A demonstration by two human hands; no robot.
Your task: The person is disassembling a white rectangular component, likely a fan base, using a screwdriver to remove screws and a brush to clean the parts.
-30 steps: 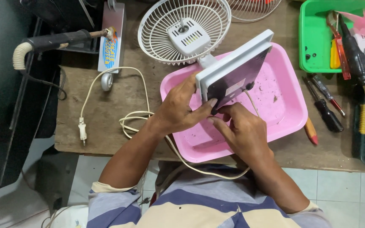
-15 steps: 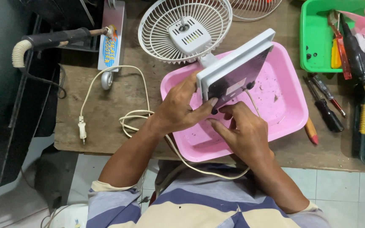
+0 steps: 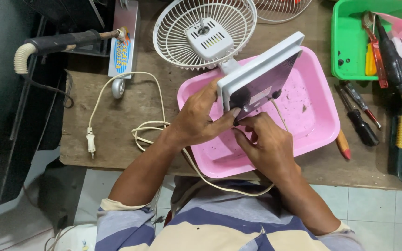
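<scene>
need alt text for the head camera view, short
Seen from above, a person's left hand steadies the square base of a small white desk fan, tilted over a pink tray, while the right hand works at its underside.

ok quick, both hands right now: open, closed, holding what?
Left hand: closed on the edge of the fan base, holding it tilted over the pink tray.
Right hand: fingertips on the base's underside; grip cannot be told.
</scene>
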